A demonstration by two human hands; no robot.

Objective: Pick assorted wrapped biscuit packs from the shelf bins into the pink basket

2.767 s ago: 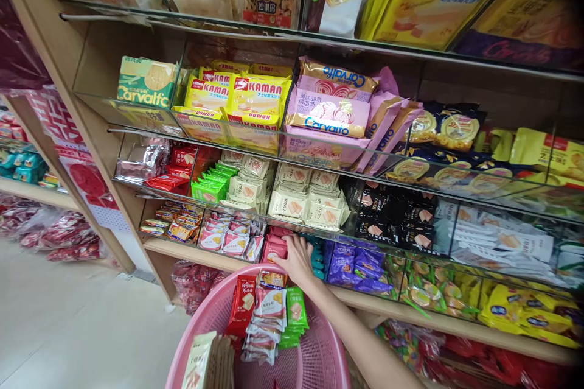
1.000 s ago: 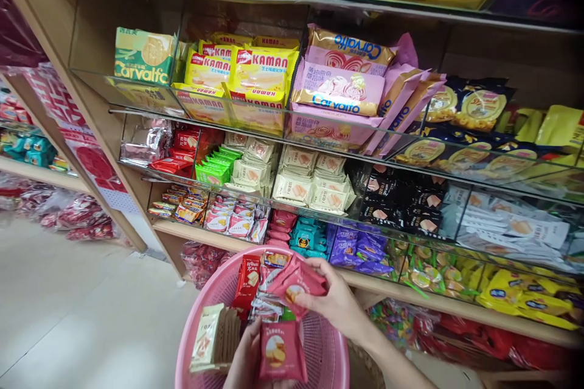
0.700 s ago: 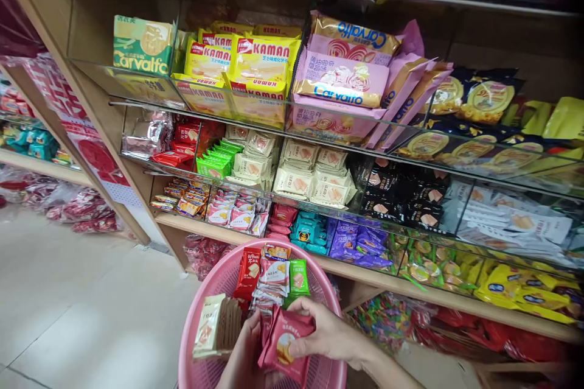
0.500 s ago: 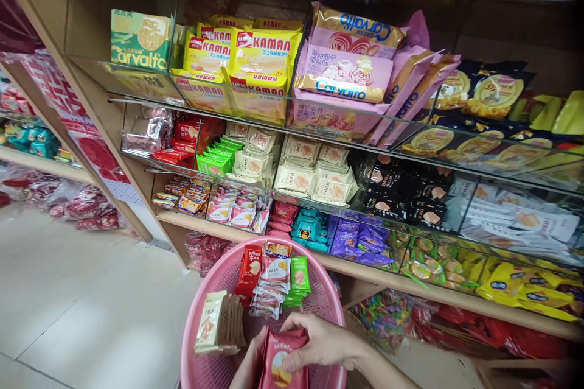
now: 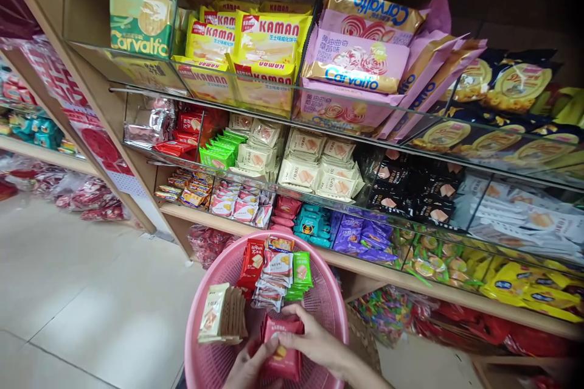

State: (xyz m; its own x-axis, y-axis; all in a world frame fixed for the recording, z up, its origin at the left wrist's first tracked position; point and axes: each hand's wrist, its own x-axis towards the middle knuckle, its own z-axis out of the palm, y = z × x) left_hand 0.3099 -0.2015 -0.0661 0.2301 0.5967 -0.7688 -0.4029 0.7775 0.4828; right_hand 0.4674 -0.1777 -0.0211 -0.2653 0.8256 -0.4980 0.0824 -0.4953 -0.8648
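Observation:
Both of my hands are closed around a small stack of dark red snack packets (image 5: pixel 288 366), low inside a pink plastic basket (image 5: pixel 197 340). My left hand (image 5: pixel 253 360) grips the stack from the left, thumb on its front. From the right, my right hand (image 5: pixel 308 337) wraps it, the thumb lying across the top packet. Left of them in the basket stands a row of cream packets (image 5: pixel 221 316). Beyond my hands lie bright red packets (image 5: pixel 252 264), a pile of white and pink packets (image 5: pixel 276 270) and green packets (image 5: pixel 301 270).
A glass-fronted shelf unit fills the view ahead, holding yellow wafer packs (image 5: pixel 271 39), pink cookie bags (image 5: pixel 362 54), purple packets (image 5: pixel 360 237) and teal packets (image 5: pixel 314 224). Its wooden ledge (image 5: pixel 410 279) runs just behind the basket. Tiled floor (image 5: pixel 91 291) lies at the left.
The red packet stack has tipped lower and flatter in my hands. My left hand has come further into view, its thumb now over the front. The view has shifted slightly.

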